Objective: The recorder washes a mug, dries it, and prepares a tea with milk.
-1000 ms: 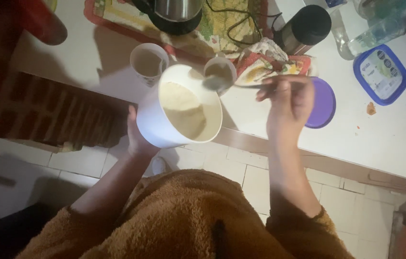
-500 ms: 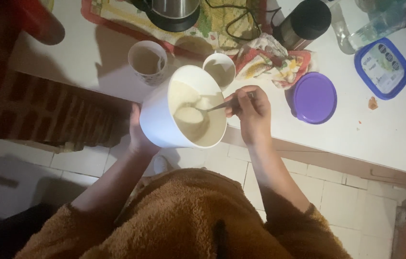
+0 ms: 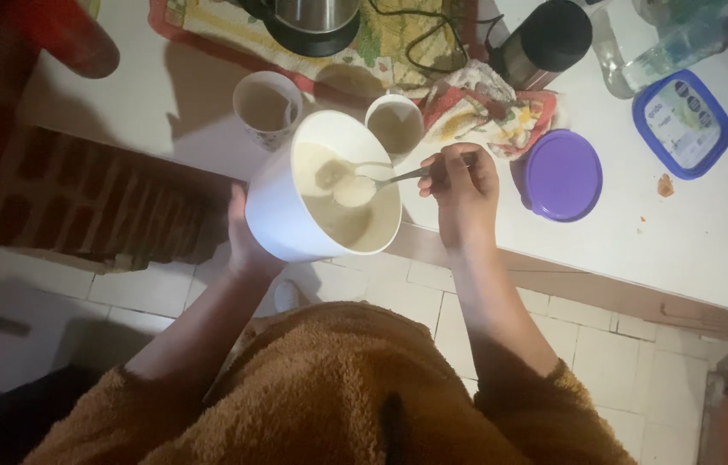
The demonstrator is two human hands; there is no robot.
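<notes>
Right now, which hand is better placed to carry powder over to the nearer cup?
The right hand: it holds the spoon, loaded inside the white tub, and the nearer cup sits just beyond. The left hand is gripping the tub's side.

Spoon [image 3: 364, 185] in tub [image 3: 282, 226]; two cups [image 3: 266, 106] behind; lid [image 3: 562, 175] right.

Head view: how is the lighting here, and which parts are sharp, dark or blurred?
In the head view, light falls unevenly: the white counter and white container are bright, while the floor at lower left sinks into shadow. The left hand under the container is dim; the right hand with the spoon is lit and fairly sharp. The whole picture is soft and grainy, and the cups cast dark shadows leftward.
</notes>
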